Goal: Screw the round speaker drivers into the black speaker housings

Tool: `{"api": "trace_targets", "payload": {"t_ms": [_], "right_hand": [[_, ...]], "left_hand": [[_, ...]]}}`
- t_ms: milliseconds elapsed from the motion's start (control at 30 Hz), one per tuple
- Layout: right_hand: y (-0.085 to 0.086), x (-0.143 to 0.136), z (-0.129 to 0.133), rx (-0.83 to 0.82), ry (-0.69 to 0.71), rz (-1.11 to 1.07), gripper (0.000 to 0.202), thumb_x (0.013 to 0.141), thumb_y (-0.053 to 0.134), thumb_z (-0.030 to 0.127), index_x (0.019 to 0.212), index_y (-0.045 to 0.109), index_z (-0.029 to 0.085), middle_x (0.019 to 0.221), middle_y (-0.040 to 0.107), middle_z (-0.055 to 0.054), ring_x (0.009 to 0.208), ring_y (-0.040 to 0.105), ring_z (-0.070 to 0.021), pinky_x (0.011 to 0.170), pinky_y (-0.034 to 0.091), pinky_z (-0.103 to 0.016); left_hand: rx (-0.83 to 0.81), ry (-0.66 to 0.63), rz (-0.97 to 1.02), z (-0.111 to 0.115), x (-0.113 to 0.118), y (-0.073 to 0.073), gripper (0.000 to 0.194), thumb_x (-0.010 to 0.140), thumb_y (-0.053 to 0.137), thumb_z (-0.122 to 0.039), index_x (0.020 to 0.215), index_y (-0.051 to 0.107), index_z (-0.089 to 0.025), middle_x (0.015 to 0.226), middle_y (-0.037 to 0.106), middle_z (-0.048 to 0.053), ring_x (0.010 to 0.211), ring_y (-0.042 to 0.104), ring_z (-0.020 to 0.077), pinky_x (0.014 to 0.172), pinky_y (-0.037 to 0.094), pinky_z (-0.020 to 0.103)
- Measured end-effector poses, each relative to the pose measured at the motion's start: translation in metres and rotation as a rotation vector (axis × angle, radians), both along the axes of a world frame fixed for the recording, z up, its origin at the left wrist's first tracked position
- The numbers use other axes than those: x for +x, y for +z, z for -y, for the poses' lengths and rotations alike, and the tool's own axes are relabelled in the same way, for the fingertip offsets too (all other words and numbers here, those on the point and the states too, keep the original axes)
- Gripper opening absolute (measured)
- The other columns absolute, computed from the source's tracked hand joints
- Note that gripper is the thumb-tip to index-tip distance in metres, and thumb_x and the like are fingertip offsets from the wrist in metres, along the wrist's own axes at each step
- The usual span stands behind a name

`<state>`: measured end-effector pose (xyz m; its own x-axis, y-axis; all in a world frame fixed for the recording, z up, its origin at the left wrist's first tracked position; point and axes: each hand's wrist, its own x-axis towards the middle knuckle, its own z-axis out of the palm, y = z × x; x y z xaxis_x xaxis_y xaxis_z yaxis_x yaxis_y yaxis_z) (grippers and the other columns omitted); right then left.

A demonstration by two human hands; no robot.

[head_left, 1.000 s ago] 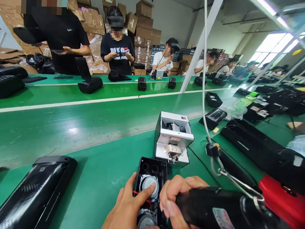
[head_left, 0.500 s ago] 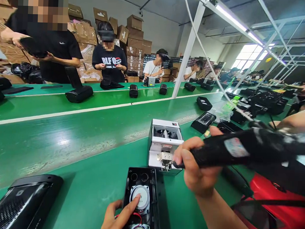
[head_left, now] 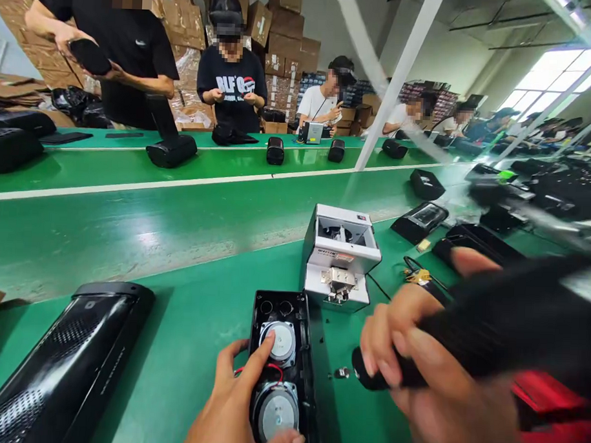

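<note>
My left hand (head_left: 243, 397) lies over an open black speaker housing (head_left: 310, 383), steadying it on the green table. Its index finger presses the upper round speaker driver (head_left: 282, 345); the thumb reaches the lower driver (head_left: 276, 411). Red wires run between the drivers. My right hand (head_left: 431, 355) is wrapped around a black electric screwdriver (head_left: 510, 313), partly blurred, held to the right of the housing with its tip pointing left. A small shiny metal piece shows at the tip. Just behind the housing stands a white screw feeder (head_left: 342, 259), apart from the screwdriver.
A finished-looking black speaker (head_left: 67, 368) lies at the left. Several black speaker parts, including a housing (head_left: 419, 220), sit at the right. A green conveyor belt (head_left: 130, 222) crosses behind, with co-workers beyond it. Something red (head_left: 550, 411) is at the lower right.
My right hand has drawn the screwdriver away from the screw feeder, toward me and down beside the housing. My left hand remains on the housing. The view has shifted.
</note>
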<state>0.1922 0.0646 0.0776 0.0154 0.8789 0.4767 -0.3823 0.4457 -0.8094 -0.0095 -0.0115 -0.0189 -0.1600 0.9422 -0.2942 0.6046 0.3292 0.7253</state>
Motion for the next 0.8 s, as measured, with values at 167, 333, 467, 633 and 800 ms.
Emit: {"api": "trace_targets", "payload": {"t_ms": [167, 333, 467, 633, 800], "right_hand": [[-0.015, -0.012, 0.025, 0.035, 0.056, 0.019, 0.060, 0.104, 0.067, 0.024, 0.149, 0.037, 0.050, 0.077, 0.057, 0.006, 0.052, 0.056, -0.0133, 0.050, 0.053, -0.030], [-0.037, -0.033, 0.012, -0.033, 0.095, -0.039, 0.055, 0.105, 0.064, 0.024, 0.149, 0.039, 0.047, 0.078, 0.056, 0.008, 0.053, 0.054, -0.0103, 0.052, 0.055, -0.025], [-0.047, -0.034, 0.011, -0.077, 0.096, -0.065, 0.061, 0.104, 0.065, 0.023, 0.152, 0.036, 0.046, 0.080, 0.057, 0.008, 0.053, 0.054, -0.0102, 0.052, 0.055, -0.025], [-0.056, -0.031, 0.010, -0.073, 0.125, -0.030, 0.068, 0.102, 0.065, 0.019, 0.154, 0.031, 0.047, 0.079, 0.056, 0.006, 0.054, 0.055, -0.0128, 0.052, 0.053, -0.028], [-0.062, -0.034, 0.008, -0.063, 0.127, -0.018, 0.065, 0.102, 0.062, 0.017, 0.153, 0.032, 0.045, 0.082, 0.055, 0.006, 0.054, 0.051, -0.0114, 0.051, 0.054, -0.026]], "left_hand": [[-0.082, -0.018, 0.031, -0.003, 0.002, 0.014, 0.104, 0.066, 0.085, -0.030, 0.161, 0.046, -0.041, 0.168, 0.034, 0.010, 0.128, 0.069, 0.0356, 0.104, 0.059, 0.047], [-0.089, -0.054, 0.022, -0.003, -0.003, 0.012, 0.107, 0.067, 0.081, -0.029, 0.164, 0.039, -0.043, 0.168, 0.034, 0.010, 0.132, 0.067, 0.0359, 0.109, 0.056, 0.051], [-0.083, -0.072, 0.046, -0.003, -0.005, 0.012, 0.104, 0.070, 0.079, -0.029, 0.165, 0.038, -0.043, 0.163, 0.041, 0.009, 0.132, 0.067, 0.0335, 0.110, 0.055, 0.050], [-0.013, -0.041, 0.044, 0.001, -0.004, 0.008, 0.103, 0.069, 0.083, -0.028, 0.162, 0.042, -0.046, 0.160, 0.045, 0.008, 0.124, 0.071, 0.0336, 0.108, 0.057, 0.053], [0.020, -0.037, 0.052, 0.002, -0.004, 0.003, 0.104, 0.069, 0.086, -0.027, 0.161, 0.043, -0.047, 0.158, 0.048, 0.007, 0.123, 0.071, 0.0337, 0.108, 0.057, 0.053]]}}
